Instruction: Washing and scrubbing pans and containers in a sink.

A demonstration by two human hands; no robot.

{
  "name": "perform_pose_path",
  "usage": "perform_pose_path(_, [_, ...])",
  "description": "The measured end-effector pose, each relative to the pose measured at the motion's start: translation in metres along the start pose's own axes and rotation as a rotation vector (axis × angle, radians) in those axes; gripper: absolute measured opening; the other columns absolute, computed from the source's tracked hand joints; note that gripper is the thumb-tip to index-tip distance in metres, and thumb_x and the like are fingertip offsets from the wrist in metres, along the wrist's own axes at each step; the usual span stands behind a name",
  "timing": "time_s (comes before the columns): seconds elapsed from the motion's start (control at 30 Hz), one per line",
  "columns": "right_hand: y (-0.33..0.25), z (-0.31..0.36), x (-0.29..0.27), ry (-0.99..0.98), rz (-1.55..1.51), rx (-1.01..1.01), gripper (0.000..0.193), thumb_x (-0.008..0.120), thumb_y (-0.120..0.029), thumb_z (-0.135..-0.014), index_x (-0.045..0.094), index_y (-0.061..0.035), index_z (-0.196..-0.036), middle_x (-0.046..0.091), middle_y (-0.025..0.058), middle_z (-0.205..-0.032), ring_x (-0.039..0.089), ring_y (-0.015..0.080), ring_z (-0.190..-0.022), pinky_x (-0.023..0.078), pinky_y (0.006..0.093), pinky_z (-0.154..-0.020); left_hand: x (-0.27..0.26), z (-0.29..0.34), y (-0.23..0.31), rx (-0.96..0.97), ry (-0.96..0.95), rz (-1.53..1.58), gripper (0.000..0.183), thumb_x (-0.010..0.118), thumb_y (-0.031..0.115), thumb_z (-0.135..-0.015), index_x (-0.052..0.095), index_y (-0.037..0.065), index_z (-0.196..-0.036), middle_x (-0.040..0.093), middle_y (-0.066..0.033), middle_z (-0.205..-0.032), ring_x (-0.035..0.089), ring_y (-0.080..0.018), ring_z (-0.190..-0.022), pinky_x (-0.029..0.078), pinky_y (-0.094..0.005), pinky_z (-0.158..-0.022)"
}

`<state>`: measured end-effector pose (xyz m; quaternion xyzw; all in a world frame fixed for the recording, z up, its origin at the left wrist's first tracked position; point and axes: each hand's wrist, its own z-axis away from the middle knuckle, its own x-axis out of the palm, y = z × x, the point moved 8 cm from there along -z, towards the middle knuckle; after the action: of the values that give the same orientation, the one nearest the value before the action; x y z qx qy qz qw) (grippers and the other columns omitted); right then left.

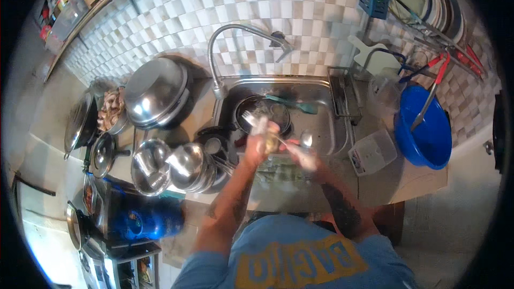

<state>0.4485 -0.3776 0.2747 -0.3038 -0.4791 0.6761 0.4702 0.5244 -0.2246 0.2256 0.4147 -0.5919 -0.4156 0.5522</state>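
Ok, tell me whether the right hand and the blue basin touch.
Apart: the head view shows a clear plastic container between the right hand and the blue basin.

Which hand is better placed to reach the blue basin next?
Likely the right hand: the blue basin stands on its side; the left hand is farther away, holding a fork.
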Motion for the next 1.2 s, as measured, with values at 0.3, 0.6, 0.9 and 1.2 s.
perform_pose_path(0.3, [0.009, -0.024, 0.006, 0.054, 0.219, -0.213, 0.033, 0.044, -0.038, -0.094, 0.061, -0.0106, -0.101, 0.048, -0.0003, -0.075, 0.047, 0.0127, -0.07, 0.038, 0.027, -0.069, 0.023, 0.032, 0.008, 0.306, 0.016, -0.436, 0.044, 0.039, 0.042, -0.096, 0.057, 0.003, -0.085, 0.055, -0.0041, -0.07, 0.049, -0.0143, -0.058, 0.038, -0.0276, -0.05])
perform_pose_path(0.6, [0.055, -0.069, 0.024, 0.09, 0.399, -0.205, 0.024, 0.053, -0.024, -0.088, 0.05, -0.0068, -0.103, 0.059, 0.0093, -0.094, 0.057, 0.0222, -0.085, 0.045, 0.0349, -0.075, -0.101, 0.076, -0.016, 0.036, 0.368, -0.23, 0.021, 0.048, 0.023, -0.091, 0.058, 0.007, -0.1, 0.055, -0.0039, -0.075, 0.054, -0.0151, -0.064, 0.044, -0.032, -0.053])
perform_pose_path(0.9, [0.072, -0.091, 0.07, -0.226, -0.041, -0.143, 0.029, 0.053, -0.034, -0.092, 0.058, -0.0064, -0.101, 0.058, 0.0026, -0.078, 0.054, 0.0138, -0.074, 0.041, 0.0287, -0.061, -0.072, 0.136, -0.02, -0.321, 0.696, 0.563, 0.021, 0.053, 0.025, -0.09, 0.051, 0.011, -0.105, 0.05, -0.0032, -0.08, 0.05, -0.0145, -0.066, 0.045, -0.0325, -0.053])
perform_pose_path(1.2, [0.045, -0.043, 0.082, -0.587, 0.6, 0.15, 0.058, 0.041, -0.058, -0.091, 0.064, -0.0061, -0.085, 0.055, 0.0001, -0.064, 0.049, 0.0118, -0.058, 0.04, 0.0274, -0.055, -0.022, 0.097, 0.043, -0.282, 0.405, 0.038, 0.051, 0.056, 0.05, -0.088, 0.051, 0.002, -0.105, 0.05, -0.0048, -0.077, 0.051, -0.0129, -0.064, 0.044, -0.0279, -0.056])
